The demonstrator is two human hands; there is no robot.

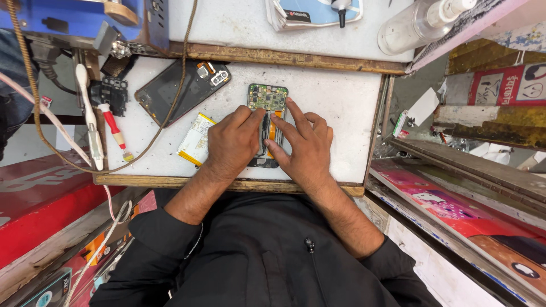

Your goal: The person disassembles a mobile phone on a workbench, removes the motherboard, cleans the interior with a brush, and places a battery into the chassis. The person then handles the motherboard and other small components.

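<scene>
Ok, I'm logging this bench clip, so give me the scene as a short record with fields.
Surface: white worktop
Left hand: pressing on opened phone
Right hand: fingers on the phone's green circuit board
Beside left hand: loose battery
Further left: black back cover, red-handled screwdriver, white toothbrush

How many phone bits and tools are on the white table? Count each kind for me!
Opened phones with a green circuit board: 1
Black phone back covers: 1
Phone batteries: 1
Red-handled screwdrivers: 1
White toothbrushes: 1
Total: 5
</scene>
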